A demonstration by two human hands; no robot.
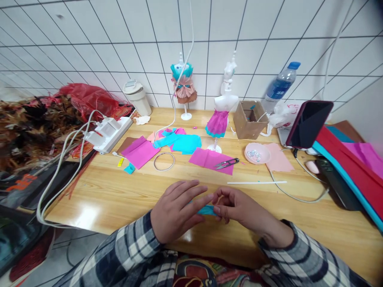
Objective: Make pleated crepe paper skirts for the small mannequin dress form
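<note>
Over the table's front part, a narrow strip of blue crepe paper (207, 210) spans between my two hands. My right hand (236, 205) pinches the strip's right end between thumb and curled fingers. My left hand (179, 207) lies across the other end, its fingers long and slightly apart, the strip passing between index finger and thumb; that end is mostly hidden. Beyond the hands are a magenta paper piece (199, 158) with black thread snips (226, 163) on it, a metal ring (164, 161) and a thin white strip (257, 183).
Blue paper (188, 143) and magenta paper (140, 152) lie at mid-table. Behind stand a dressed mini mannequin (185, 93), another with a magenta skirt (217, 123), and a cardboard box (249, 123). A bead bowl (257, 153) and phone (309, 123) are right, a power strip (113, 133) left.
</note>
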